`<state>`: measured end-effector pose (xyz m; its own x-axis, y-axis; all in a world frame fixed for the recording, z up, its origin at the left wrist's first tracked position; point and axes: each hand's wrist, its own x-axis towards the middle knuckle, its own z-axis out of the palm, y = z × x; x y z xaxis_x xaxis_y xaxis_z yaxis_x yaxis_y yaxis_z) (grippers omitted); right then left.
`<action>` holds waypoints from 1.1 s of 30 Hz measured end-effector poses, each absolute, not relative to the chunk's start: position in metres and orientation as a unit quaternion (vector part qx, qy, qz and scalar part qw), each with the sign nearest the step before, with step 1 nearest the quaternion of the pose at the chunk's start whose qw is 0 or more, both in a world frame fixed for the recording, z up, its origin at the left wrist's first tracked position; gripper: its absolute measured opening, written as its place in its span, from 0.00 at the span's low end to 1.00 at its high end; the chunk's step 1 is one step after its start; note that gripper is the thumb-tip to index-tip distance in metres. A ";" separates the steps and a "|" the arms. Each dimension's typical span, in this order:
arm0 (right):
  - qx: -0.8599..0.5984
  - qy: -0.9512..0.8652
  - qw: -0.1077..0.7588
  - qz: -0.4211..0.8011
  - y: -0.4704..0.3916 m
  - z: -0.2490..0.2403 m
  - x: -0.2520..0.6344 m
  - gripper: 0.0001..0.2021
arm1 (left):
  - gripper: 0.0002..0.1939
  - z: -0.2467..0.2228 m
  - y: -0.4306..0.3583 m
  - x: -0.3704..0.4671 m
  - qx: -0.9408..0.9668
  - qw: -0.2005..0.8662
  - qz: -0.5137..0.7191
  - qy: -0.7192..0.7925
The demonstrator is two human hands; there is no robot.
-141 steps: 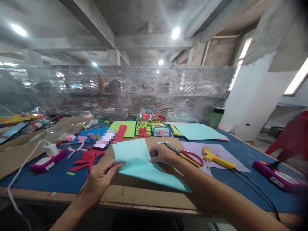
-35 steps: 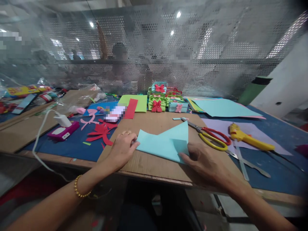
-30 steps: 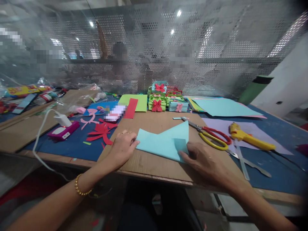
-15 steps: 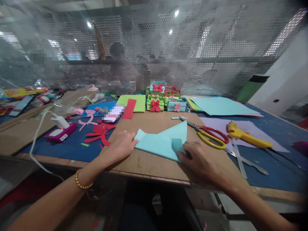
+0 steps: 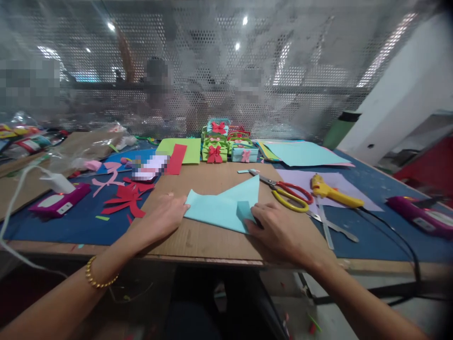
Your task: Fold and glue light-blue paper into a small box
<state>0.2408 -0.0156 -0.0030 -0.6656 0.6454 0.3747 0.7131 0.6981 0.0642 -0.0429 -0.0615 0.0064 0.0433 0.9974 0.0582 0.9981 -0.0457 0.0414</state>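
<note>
Both hands gripping light-blue sheet, folded, over cardboard.
Left hand pinching its left corner, fingers closed; right hand pinching its right end, fingertips curled on a small turned-over flap. Red-and-yellow-handled scissors lying just beyond right hand, yellow glue gun resting farther right on lilac paper, red cut scraps lying left.
</note>
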 end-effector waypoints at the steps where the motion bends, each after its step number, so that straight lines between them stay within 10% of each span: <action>1: -0.380 -0.905 0.160 -0.106 -0.017 -0.001 0.241 0.13 | 0.15 0.006 -0.062 -0.043 -0.724 0.007 -0.031 -0.689; 33: -0.321 -0.911 0.215 -0.146 -0.003 -0.025 0.243 0.11 | 0.22 0.001 -0.056 -0.055 -0.721 0.005 -0.027 -0.693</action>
